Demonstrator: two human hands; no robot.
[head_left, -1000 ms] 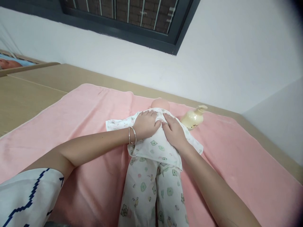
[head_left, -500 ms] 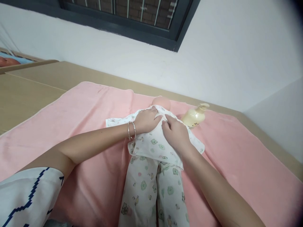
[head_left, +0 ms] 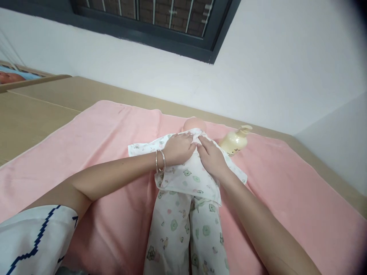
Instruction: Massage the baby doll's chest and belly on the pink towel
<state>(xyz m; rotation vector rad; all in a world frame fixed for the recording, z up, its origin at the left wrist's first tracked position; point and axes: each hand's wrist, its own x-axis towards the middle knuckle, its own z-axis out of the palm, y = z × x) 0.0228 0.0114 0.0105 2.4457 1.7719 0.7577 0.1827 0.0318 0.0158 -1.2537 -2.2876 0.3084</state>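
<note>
A baby doll lies on its back on a pink blanket (head_left: 109,221); only the round top of its head (head_left: 194,124) shows past the collar. It wears a white printed shirt (head_left: 183,177) and matching printed trousers (head_left: 172,225). My left hand (head_left: 179,149), with two silver bangles at the wrist, rests flat on the left side of the shirt's chest. Beside it, my right hand (head_left: 212,154) lies on the right side of the chest with its fingers stretched out. Both thumbs nearly meet at the middle of the shirt. The cloth under my palms is hidden.
A pale yellow pump bottle (head_left: 234,142) stands on the blanket just right of the doll. The blanket covers a wooden surface (head_left: 43,109) that meets a white wall (head_left: 272,68). A dark-framed window (head_left: 172,38) is above. A reddish-brown object (head_left: 10,77) sits at the far left.
My right hand has gone from bent fingers at the shirt front to lying flatter, fingers stretched out. My left hand stays in nearly the same place. The doll and the bottle have not moved.
</note>
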